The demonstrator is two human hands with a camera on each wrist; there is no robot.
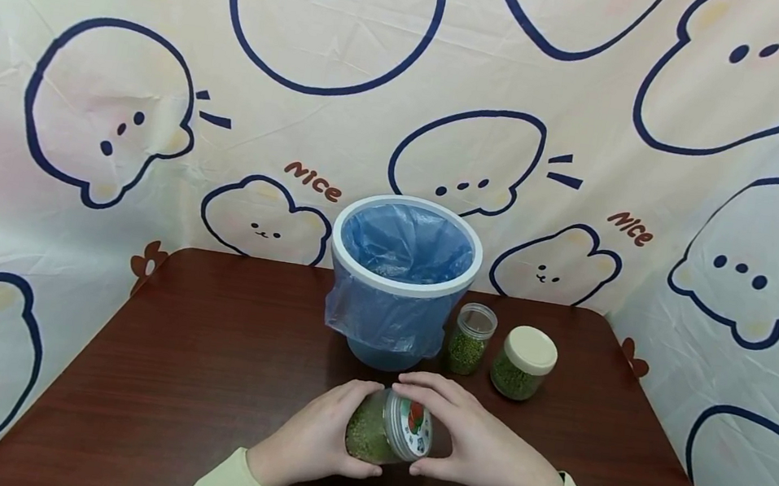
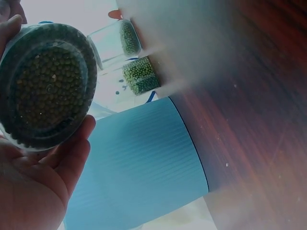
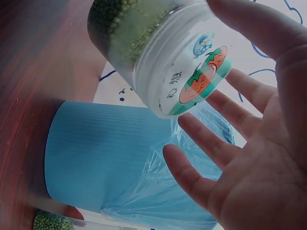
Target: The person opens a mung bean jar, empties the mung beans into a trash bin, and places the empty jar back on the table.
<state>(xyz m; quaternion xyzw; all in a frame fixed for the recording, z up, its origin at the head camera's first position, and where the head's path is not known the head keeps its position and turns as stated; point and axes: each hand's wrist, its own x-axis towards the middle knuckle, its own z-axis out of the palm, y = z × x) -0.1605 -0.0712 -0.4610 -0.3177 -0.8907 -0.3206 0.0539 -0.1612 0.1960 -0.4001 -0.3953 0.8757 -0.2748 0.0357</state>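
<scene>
A clear jar (image 1: 368, 427) of small green beans is tilted on its side above the near part of the table. My left hand (image 1: 319, 439) grips its body, thumb on the near side and fingers over the far side. The jar's base (image 2: 48, 88) faces the left wrist camera. Its lid (image 3: 194, 72) carries a strawberry picture and points right. The right hand (image 1: 481, 444) spans this lid with thumb and fingertips at the rim, its palm apart from the top. In the right wrist view its little finger (image 3: 187, 172) stands away from the lid.
Behind the hands stands a blue bin (image 1: 389, 358) with a white rim and a blue plastic liner. Right of it are a small clear jar (image 1: 467, 352) and a white-lidded jar (image 1: 518, 379), both with green beans. A patterned cloth (image 1: 287, 123) hangs behind the brown table (image 1: 198, 349).
</scene>
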